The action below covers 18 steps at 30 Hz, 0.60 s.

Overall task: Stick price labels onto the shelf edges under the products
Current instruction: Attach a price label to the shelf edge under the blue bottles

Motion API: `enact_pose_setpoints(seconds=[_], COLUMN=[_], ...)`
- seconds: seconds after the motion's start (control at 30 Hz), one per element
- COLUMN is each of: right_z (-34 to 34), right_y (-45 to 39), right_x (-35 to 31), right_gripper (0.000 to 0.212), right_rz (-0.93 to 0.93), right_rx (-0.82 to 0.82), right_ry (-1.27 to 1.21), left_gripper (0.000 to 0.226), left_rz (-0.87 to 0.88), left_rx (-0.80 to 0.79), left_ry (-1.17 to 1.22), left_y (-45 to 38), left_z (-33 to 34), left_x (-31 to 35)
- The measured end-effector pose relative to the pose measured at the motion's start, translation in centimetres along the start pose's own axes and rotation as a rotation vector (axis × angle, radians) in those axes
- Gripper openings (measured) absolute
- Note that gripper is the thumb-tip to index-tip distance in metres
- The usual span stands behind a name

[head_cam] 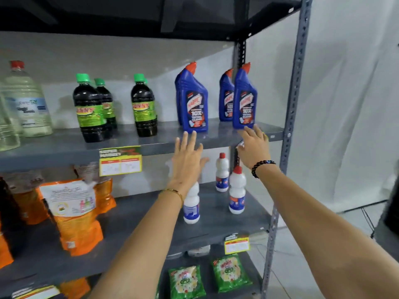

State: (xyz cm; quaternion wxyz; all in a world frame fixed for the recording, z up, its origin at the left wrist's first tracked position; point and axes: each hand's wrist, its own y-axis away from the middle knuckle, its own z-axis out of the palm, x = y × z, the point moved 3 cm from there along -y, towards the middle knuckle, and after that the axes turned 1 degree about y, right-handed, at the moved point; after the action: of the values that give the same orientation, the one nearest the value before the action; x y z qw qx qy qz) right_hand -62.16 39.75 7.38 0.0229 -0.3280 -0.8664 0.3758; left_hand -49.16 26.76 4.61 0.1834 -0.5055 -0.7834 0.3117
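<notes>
The grey middle shelf edge point(159, 148) runs under several blue toilet-cleaner bottles point(193, 100). My right hand point(252, 145) lies over this edge below the rightmost blue bottle point(245, 98) and covers a price label point(240, 145). Only a white corner and a yellow sliver of that label show. My left hand point(187, 156) is open, fingers spread, with its fingertips on the edge under the left blue bottle. A yellow price label point(120, 161) is stuck on the same edge further left. Another label point(236, 244) is on the shelf edge below.
Dark bottles with green caps point(89, 108) and clear bottles point(26, 100) stand left on the middle shelf. White bottles with red caps point(237, 190) and orange pouches point(75, 214) fill the shelf below, green packets point(231, 272) the lowest. The perforated upright post point(295, 83) bounds the right.
</notes>
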Motion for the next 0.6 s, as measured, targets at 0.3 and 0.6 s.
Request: enact_pose_setpoints(seconds=[0.3, 0.6], right_z=[-0.7, 0.3], right_y=[-5.1, -6.4], right_x=[8.6, 9.5], right_gripper=[0.046, 0.022], right_rz=[-0.193, -0.233], right_rx=[-0.125, -0.065], right_ry=[0.086, -0.062], left_gripper=[0.036, 0.025], left_rz=[-0.113, -0.291], left_rx=[0.004, 0.052], left_ry=[0.108, 0.181], left_y=[-5.2, -6.6], left_z=[4.3, 4.4], left_x=[8.7, 9.4])
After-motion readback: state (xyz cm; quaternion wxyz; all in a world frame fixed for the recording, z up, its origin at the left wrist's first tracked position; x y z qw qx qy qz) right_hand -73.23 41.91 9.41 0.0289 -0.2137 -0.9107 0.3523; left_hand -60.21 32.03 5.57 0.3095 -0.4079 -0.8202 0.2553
